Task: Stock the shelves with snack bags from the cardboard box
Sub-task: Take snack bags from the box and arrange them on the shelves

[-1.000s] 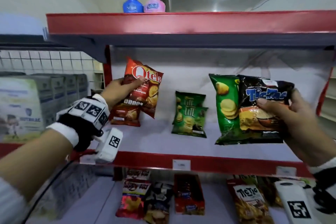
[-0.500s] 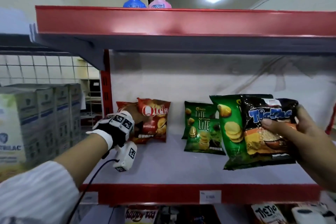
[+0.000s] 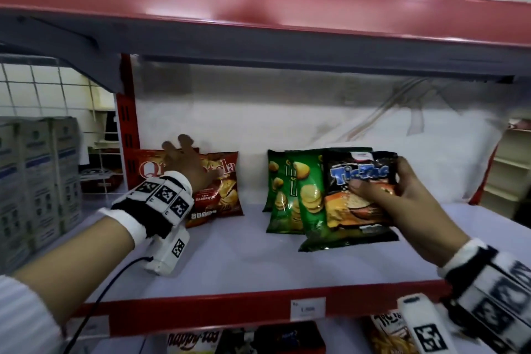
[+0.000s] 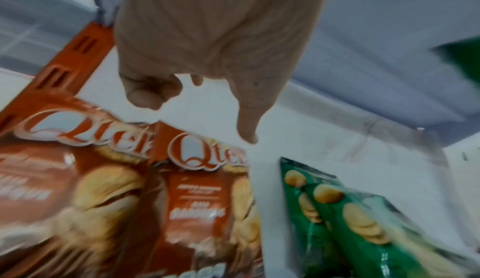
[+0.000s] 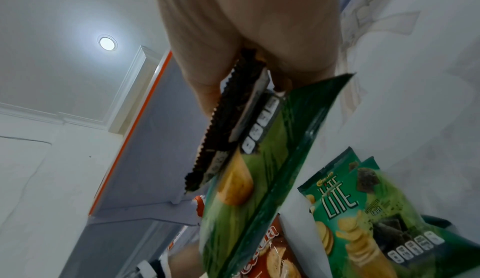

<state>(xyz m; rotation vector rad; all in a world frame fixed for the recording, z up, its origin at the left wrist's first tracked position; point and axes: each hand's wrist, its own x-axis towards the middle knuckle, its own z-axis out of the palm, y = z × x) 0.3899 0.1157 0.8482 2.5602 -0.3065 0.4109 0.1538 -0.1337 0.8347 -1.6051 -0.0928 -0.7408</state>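
Note:
Two red Qtela bags (image 3: pixel 221 190) (image 4: pixel 202 190) stand upright at the shelf's back left. My left hand (image 3: pixel 184 158) (image 4: pixel 207 57) hovers in front of their tops with loose, spread fingers and holds nothing. My right hand (image 3: pixel 402 195) (image 5: pixel 246 26) grips a black TicTac bag (image 3: pixel 359 181) (image 5: pixel 226 118) stacked on a green chip bag (image 3: pixel 310 198) (image 5: pixel 254 180), just above the shelf board (image 3: pixel 258 256). Two green Lite bags (image 3: pixel 277 190) (image 5: pixel 363 210) stand right behind the held pair.
The red-edged upper shelf (image 3: pixel 258 0) hangs low overhead. A red upright post (image 3: pixel 126 123) borders the bay on the left, with stacked cartons (image 3: pixel 37 181) beyond it. More snack bags (image 3: pixel 195 339) fill the shelf below. The cardboard box is out of view.
My left hand stood the Qtela bags at the back left and let go of them. My right hand brought its two bags in against the green Lite bags.

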